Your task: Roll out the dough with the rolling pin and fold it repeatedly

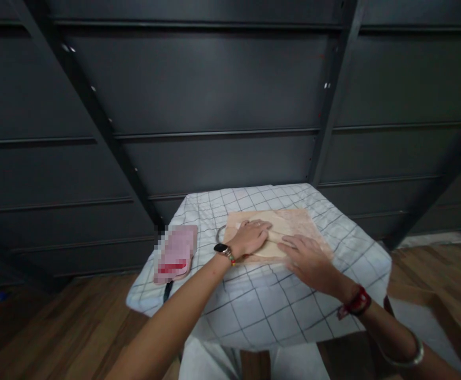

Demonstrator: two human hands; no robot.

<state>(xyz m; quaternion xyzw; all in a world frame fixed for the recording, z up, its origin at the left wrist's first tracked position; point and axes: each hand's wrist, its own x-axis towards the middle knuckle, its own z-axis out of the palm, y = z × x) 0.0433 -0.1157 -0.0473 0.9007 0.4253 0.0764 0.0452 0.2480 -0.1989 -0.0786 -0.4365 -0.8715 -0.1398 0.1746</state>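
A pale peach cloth lies on a small table covered by a white checked tablecloth. Both my hands rest on the cloth's near part, where it seems folded or rolled into a thicker strip. My left hand, with a dark watch on the wrist, lies flat with its fingers stretched toward the right. My right hand, with a red band on the wrist and a bangle on the forearm, lies flat beside it, fingers pointing left. Neither hand grips anything.
A pink flat object, partly blurred, lies at the table's left edge. A thin metal ring peeks out by my left hand. A dark panelled wall with slanted beams stands close behind. The floor is wood.
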